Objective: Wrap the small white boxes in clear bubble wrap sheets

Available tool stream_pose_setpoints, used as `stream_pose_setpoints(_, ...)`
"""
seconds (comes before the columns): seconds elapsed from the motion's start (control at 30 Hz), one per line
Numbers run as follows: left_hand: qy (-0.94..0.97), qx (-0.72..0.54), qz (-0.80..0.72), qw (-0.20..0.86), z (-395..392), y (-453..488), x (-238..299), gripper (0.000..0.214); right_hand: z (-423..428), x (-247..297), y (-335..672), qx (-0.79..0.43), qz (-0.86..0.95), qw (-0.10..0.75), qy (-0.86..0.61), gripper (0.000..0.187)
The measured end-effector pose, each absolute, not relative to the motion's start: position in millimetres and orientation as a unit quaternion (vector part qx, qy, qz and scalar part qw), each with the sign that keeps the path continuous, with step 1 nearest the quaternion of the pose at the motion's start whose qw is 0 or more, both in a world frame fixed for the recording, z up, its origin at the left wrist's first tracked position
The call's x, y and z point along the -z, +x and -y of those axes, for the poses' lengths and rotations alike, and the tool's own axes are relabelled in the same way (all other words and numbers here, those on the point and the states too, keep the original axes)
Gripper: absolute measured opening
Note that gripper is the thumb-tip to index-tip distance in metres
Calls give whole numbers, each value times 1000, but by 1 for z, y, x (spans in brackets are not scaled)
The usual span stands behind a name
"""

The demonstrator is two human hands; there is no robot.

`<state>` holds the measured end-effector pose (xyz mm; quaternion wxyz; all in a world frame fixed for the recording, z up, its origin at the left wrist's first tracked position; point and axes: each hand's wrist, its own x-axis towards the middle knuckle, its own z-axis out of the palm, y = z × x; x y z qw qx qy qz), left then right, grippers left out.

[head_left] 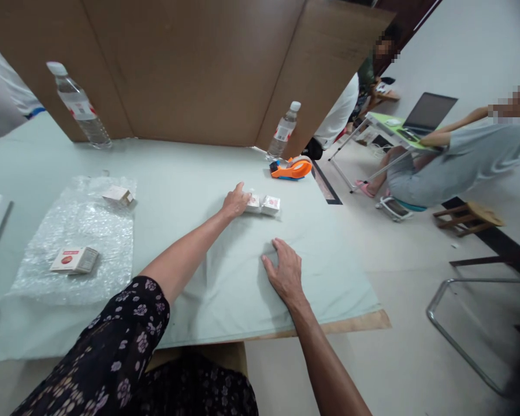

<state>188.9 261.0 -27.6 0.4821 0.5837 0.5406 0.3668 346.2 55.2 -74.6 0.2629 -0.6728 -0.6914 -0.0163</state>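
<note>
My left hand (236,202) reaches across the table, its fingers closed on the left end of a pair of small white boxes. The nearer of the two boxes (253,203) is partly covered by the fingers. Beside it on the right is the second small white box (271,205) with reddish print, and clear plastic shows around both. My right hand (286,270) rests low over the pale green tablecloth, open and holding nothing, thumb apart from the fingers. On the left, a bubble wrap sheet (117,254) carries a small carton with red print (74,260) and another small carton (118,195).
An orange tape dispenser (291,168) sits near the right edge, by a water bottle (283,130). Another water bottle (81,107) stands at the back left. A tall cardboard panel (190,69) walls off the back. A seated person (468,156) uses a laptop (431,112) to the right.
</note>
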Motion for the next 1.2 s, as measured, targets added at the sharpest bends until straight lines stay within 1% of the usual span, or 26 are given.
stream_pose_setpoints(0.2,576,-380,-539,483,-254,185,15,61,-58,74,345,8,682,269,-680,48)
stream_pose_setpoints(0.33,568,-397,-567,445,-217,174,6,61,-63,76,347,5,681,279,-677,50)
stream_pose_setpoints(0.47,693,-410,-496,324,-142,132,10,59,-71,78,352,3,682,285,-674,53)
stream_pose_setpoints(0.53,718,-402,-510,251,-100,95,10,51,-75,76,355,-4,682,297,-668,52)
stream_pose_setpoints(0.63,718,-401,-550,148,-51,28,2,35,-78,68,351,2,678,334,-655,43)
stream_pose_setpoints(0.73,719,-377,-581,50,-30,-34,-11,31,-84,51,323,15,692,368,-621,35)
stream_pose_setpoints(0.83,711,-311,-631,1,-24,-78,-20,28,-92,29,270,-25,740,383,-553,30)
stream_pose_setpoints(0.93,696,-231,-679,-9,-15,-107,-19,30,-101,10,204,-111,793,358,-480,26)
stream_pose_setpoints(1.07,716,-165,-677,-23,7,-135,-8,36,-113,0,118,-200,838,297,-413,26)
stream_pose_setpoints(1.13,726,-151,-670,-34,14,-145,1,37,-119,0,76,-214,861,263,-379,35)
stream_pose_setpoints(1.2,721,-156,-673,-45,16,-153,10,37,-124,4,36,-202,881,228,-362,54)
